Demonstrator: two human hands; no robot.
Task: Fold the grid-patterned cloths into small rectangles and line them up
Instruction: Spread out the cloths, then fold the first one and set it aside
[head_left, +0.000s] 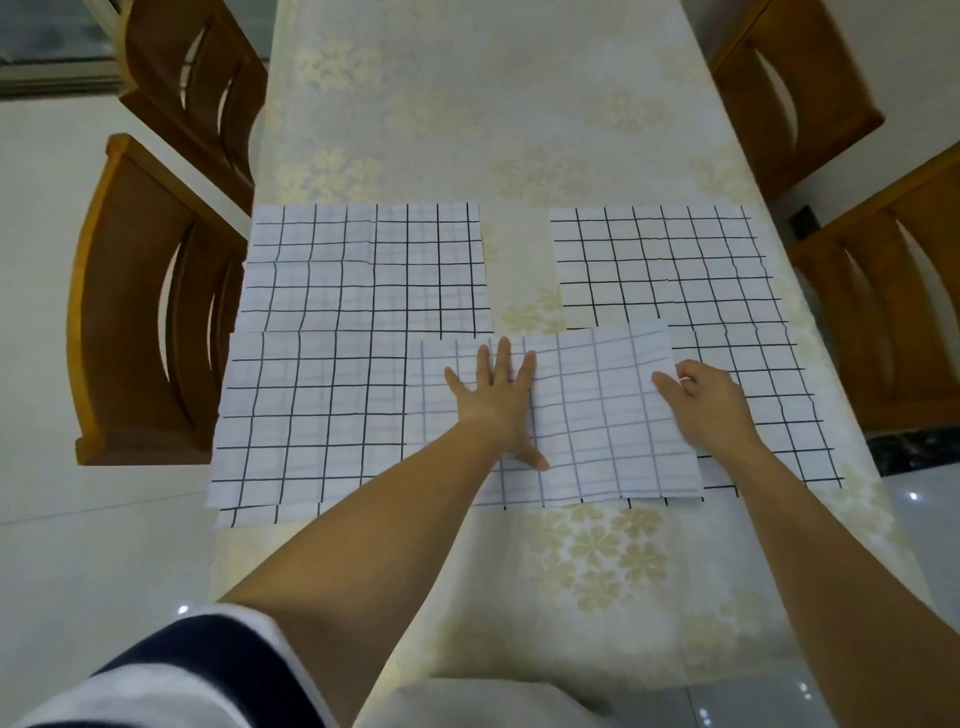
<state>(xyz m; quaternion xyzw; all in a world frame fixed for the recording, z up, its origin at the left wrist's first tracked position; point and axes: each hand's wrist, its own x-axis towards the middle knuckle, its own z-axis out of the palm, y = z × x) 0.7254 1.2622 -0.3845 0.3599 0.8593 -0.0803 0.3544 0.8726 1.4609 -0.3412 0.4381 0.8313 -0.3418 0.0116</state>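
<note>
Head view: floral tablecloth (467, 104), wooden chairs (140, 291); left hand (498, 395) flat, right hand (701, 400) pinching cloth (597, 415).

My left hand (493, 400) lies flat, palm down, with the fingers straight and a little spread and the thumb stretched out to the right. It presses on the folded cloth (597, 421). The left forearm is bare and reaches in from the lower left. My right hand (701, 402) is apart from it on the right, knuckles up and fingers curled, pinching the edge of the same cloth. The right forearm, also bare, reaches in from the lower right
</note>
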